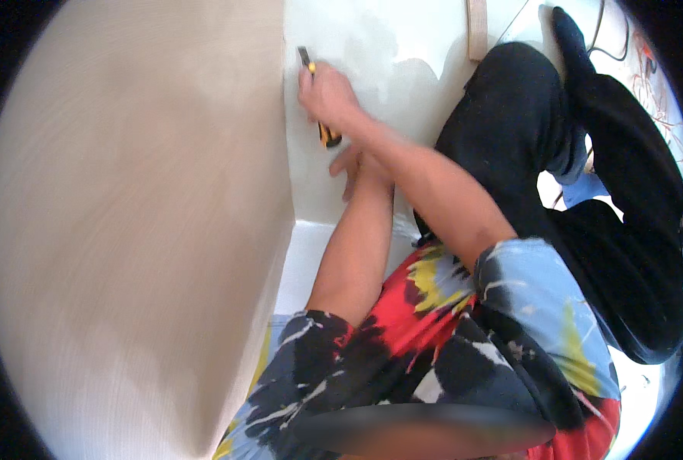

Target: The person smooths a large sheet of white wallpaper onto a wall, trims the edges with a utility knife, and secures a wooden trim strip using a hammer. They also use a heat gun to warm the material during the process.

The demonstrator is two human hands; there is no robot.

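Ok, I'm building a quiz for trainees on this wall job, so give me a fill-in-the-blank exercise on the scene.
1. The right hand grips a yellow-and-black ____.
2. The utility knife has its tip at the edge of the beige ____.
3. The left hand lies flat on the ____ wall.
4. The person's trousers are ____.

Missing: utility knife; wallpaper; white; black

A broad beige textured wall covering (134,230) fills the left side, meeting a bare white wall surface (372,46), while a pale wooden strip (477,29) and thin loose wires (656,92) lie on the bright floor.
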